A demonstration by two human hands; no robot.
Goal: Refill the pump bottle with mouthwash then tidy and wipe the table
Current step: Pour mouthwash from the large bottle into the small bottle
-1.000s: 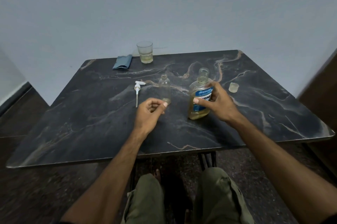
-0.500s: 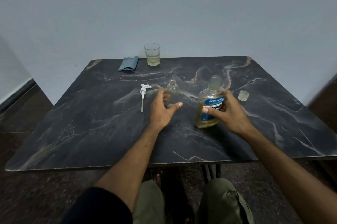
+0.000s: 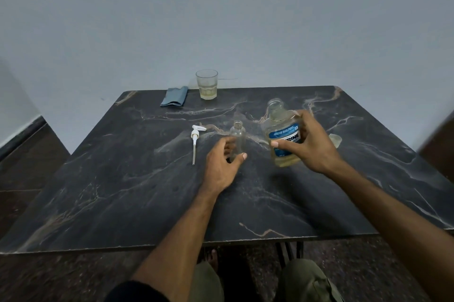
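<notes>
Mouthwash bottle now lifted and tilted; left hand closing round the small empty bottle.

Since half a second ago the right hand (image 3: 310, 146) has raised the mouthwash bottle (image 3: 282, 139) off the dark marble table (image 3: 122, 191) and leaned its open neck toward the left; fingers and thumb wrap its blue label, with yellowish liquid low inside. The left hand (image 3: 222, 166) has moved in, thumb and fingers curved about the base of the clear pump bottle (image 3: 237, 138), which stands upright and uncapped. Left of that hand lies the white pump head (image 3: 195, 140). Behind the right hand sits a clear cap (image 3: 336, 140). Farther back are a folded blue cloth (image 3: 174, 100) and a glass tumbler (image 3: 207, 84).
</notes>
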